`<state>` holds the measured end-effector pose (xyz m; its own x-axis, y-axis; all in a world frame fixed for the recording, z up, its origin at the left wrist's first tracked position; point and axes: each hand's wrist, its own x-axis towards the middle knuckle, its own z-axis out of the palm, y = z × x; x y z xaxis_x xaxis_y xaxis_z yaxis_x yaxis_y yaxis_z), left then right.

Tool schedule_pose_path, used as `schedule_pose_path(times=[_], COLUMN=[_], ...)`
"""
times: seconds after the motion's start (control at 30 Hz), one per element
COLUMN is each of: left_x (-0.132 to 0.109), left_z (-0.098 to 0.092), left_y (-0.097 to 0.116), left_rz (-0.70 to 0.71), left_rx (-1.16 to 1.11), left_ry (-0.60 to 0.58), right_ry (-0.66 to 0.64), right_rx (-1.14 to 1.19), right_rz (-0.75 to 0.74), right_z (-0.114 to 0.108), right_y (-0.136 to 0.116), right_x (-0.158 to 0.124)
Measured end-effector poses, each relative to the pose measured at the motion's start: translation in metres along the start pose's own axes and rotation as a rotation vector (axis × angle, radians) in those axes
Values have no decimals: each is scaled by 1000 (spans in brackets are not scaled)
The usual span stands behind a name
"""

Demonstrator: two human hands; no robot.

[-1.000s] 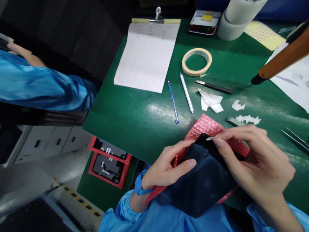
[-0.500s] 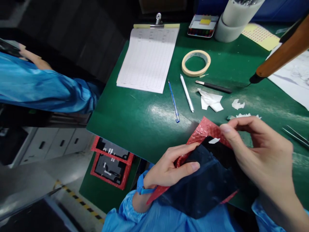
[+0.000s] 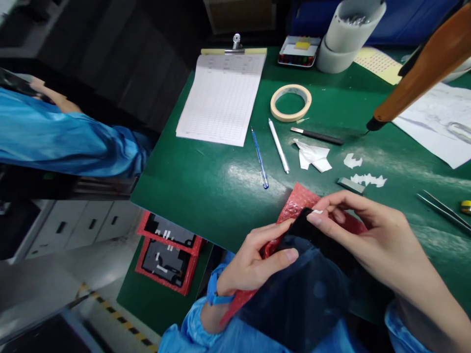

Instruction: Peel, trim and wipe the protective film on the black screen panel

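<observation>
A flat black panel [image 3: 312, 279] lies on a red bubble-wrap pouch [image 3: 299, 202] at the near edge of the green table [image 3: 206, 186]. My left hand [image 3: 253, 262] grips the panel's left edge, thumb on top, fingers closed round it and the pouch. My right hand [image 3: 371, 242] reaches over from the right, its fingertips pressed together at a small white tab [image 3: 317, 212] on the panel's top edge.
On the table lie a clipboard with forms [image 3: 221, 95], a tape roll [image 3: 290, 102], two pens [image 3: 277, 144], a black-handled blade [image 3: 317, 136], white paper scraps [image 3: 312, 157] and tweezers [image 3: 441, 210]. A co-worker's blue sleeve [image 3: 66, 142] is at left. Red trays [image 3: 165, 247] sit below the table.
My right hand has come back down from a raised position, fingertips again on the white tab at the panel's top edge. The left hand keeps its grip. The view has shifted slightly.
</observation>
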<state>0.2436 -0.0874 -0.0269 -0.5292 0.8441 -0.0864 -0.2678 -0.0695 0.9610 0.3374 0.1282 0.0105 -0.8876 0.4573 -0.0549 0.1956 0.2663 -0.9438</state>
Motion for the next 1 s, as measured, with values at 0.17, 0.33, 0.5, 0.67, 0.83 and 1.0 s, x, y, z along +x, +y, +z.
schedule_pose_path(times=[0.17, 0.33, 0.5, 0.67, 0.83, 1.0], left_x=[-8, -15, -18, -19, -24, -29], left_z=[17, 25, 27, 31, 32, 32], left_y=[14, 19, 20, 27, 25, 22], left_rz=[-83, -81, -104, -93, -36, 35], left_rx=[-82, -139, -117, -138, -24, 208], left_ry=[112, 133, 176, 173, 189, 168], right_ry=[154, 159, 172, 180, 225, 200], right_rx=[-296, -447, -547, -629, -481, -425], right_rz=[-298, -497, -548, -563, -494, -427], right_z=[-6, -6, -3, -4, -3, -5], right_y=[-1, -3, -2, -1, -5, -7], right_x=[-10, -17, -19, -25, -29, -28])
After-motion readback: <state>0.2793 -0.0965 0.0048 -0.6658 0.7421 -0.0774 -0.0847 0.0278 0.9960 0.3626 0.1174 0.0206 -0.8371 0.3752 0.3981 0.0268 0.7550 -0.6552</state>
